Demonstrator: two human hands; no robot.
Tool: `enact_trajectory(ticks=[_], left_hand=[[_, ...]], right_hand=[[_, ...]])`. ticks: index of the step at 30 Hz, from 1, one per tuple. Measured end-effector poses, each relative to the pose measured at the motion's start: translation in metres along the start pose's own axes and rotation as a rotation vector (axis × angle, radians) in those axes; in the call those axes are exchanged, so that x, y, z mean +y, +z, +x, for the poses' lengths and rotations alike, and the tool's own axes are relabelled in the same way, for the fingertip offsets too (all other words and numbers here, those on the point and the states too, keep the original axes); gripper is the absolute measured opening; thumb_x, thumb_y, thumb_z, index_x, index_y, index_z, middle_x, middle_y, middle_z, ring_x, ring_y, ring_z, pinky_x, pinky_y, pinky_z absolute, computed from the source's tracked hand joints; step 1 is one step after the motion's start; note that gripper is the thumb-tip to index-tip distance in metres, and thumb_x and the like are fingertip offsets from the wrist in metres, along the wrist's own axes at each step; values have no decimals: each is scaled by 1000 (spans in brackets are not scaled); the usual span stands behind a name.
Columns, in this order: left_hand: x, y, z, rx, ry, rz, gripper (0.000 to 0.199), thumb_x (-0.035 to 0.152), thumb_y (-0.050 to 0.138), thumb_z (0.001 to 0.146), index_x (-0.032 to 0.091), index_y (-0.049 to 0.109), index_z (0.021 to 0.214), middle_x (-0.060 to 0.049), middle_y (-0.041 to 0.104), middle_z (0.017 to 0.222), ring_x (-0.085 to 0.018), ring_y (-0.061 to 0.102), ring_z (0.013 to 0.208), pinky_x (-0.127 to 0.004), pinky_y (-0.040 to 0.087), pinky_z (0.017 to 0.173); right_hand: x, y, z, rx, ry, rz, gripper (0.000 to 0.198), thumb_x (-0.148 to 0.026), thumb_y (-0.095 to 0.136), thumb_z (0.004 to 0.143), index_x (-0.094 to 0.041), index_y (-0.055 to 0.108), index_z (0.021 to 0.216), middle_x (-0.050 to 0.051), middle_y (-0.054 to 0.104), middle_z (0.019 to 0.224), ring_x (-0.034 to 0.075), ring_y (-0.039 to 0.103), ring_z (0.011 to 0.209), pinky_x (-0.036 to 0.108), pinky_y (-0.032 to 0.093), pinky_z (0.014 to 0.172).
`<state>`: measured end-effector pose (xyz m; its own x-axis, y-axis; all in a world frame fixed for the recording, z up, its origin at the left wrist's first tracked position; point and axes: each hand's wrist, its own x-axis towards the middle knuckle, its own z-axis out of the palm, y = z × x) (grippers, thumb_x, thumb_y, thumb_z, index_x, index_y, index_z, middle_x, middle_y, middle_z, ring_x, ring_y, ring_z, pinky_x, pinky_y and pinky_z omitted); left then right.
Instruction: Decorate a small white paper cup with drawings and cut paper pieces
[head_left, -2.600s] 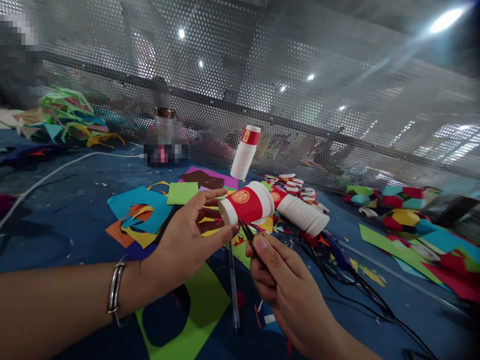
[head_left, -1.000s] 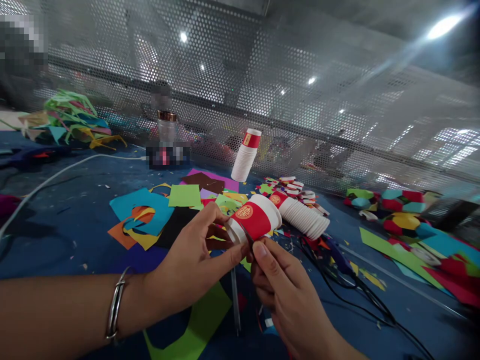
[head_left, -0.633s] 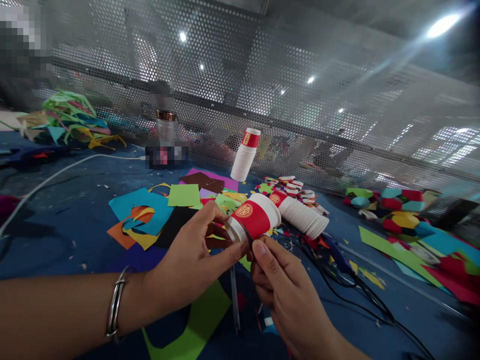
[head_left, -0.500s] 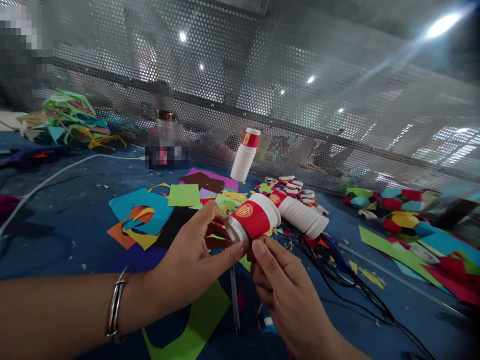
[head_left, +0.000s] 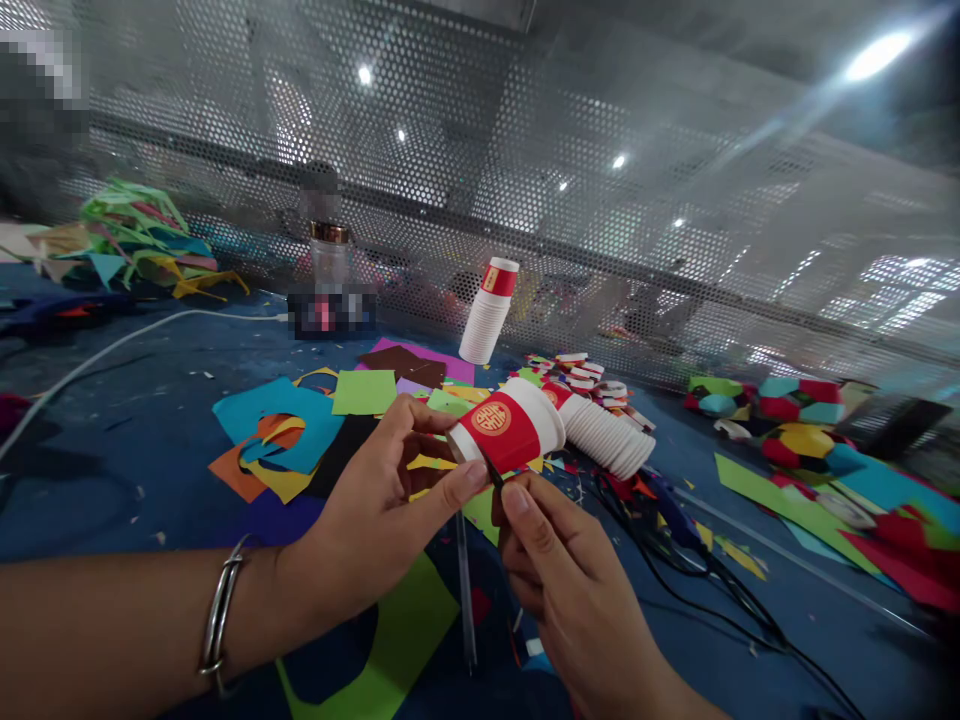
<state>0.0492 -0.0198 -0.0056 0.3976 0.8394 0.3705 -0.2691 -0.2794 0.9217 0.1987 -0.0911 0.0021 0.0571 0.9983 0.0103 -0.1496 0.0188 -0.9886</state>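
Currently your red-and-white paper cup (head_left: 517,425) is tilted on its side above the blue table (head_left: 150,400), its narrow end between the thumb and curled fingers of your left hand (head_left: 379,495); your right hand (head_left: 559,565) pinches a thin dark tool (head_left: 496,478) between thumb and forefinger, its tip at the cup's lower side; just beyond lies 1 cup stack (head_left: 609,436); 1 upright stack (head_left: 486,318) stands farther back; a turquoise sheet (head_left: 319,425) lies to the left.
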Motion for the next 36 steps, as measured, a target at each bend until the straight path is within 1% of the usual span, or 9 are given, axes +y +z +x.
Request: enact_trajectory(ticks=[6, 10, 15, 24, 26, 28, 31, 33, 36], left_hand=[[3, 1, -2, 26, 23, 25, 27, 34, 70, 90, 23, 48, 103, -2, 63, 103, -16, 64, 95, -29, 55, 79], [2, 1, -3, 10, 79, 66, 23, 32, 68, 92, 23, 49, 101, 0, 59, 100, -14, 63, 92, -27, 54, 79], [-2, 0, -4, -23, 130, 119, 20, 30, 66, 94, 24, 50, 104, -1, 57, 104, -16, 63, 96, -31, 57, 85], [-1, -5, -8, 0, 333, 462, 24, 25, 67, 91, 28, 51, 109, -2, 53, 111, -18, 56, 105, -33, 54, 88], [-1, -5, -6, 3, 280, 407, 28, 27, 68, 90, 27, 50, 112, -2, 54, 113, -18, 58, 106, -34, 54, 90], [-1, -3, -4, 14, 163, 274, 35, 33, 69, 90, 26, 48, 116, -5, 56, 117, -19, 61, 106, -37, 55, 93], [-1, -1, 2, 12, -11, 71, 44, 41, 68, 90, 23, 47, 124, -10, 58, 126, -21, 64, 105, -38, 57, 89], [-1, 0, 5, -3, -89, -13, 45, 43, 67, 90, 21, 49, 125, -11, 61, 124, -21, 66, 103, -38, 58, 88], [0, 1, 8, -24, -153, -58, 39, 42, 67, 90, 19, 56, 119, -10, 68, 115, -21, 68, 101, -38, 55, 92]], right_hand=[[0, 3, -2, 47, -9, -32, 40, -51, 66, 91, -21, 47, 73, -10, 23, 59, 5, 13, 48, 18, 10, 39], [1, 3, -3, 42, 10, -40, 40, -51, 65, 92, -21, 47, 73, -10, 24, 59, 6, 13, 48, 19, 10, 39], [4, 0, -2, 13, 6, -34, 38, -50, 63, 94, -21, 48, 76, -10, 24, 60, 6, 14, 48, 18, 11, 39], [2, 2, -4, 8, 2, -12, 40, -50, 63, 95, -21, 45, 74, -11, 23, 59, 5, 14, 47, 18, 10, 39], [3, 1, -4, 10, -3, 2, 38, -49, 63, 95, -21, 46, 75, -10, 23, 59, 5, 14, 47, 18, 10, 39], [4, 0, -2, 17, -8, 9, 35, -48, 63, 95, -21, 49, 78, -10, 24, 59, 6, 15, 48, 18, 11, 39], [4, -3, 0, 25, -19, -4, 34, -49, 65, 94, -21, 52, 80, -9, 29, 61, 6, 18, 48, 18, 13, 39], [5, -4, 2, 32, -23, -24, 35, -50, 65, 93, -20, 53, 79, -9, 30, 62, 5, 18, 48, 19, 13, 39], [6, -4, 3, 39, -22, -68, 37, -52, 62, 94, -20, 52, 78, -10, 28, 60, 5, 17, 48, 19, 13, 39]])
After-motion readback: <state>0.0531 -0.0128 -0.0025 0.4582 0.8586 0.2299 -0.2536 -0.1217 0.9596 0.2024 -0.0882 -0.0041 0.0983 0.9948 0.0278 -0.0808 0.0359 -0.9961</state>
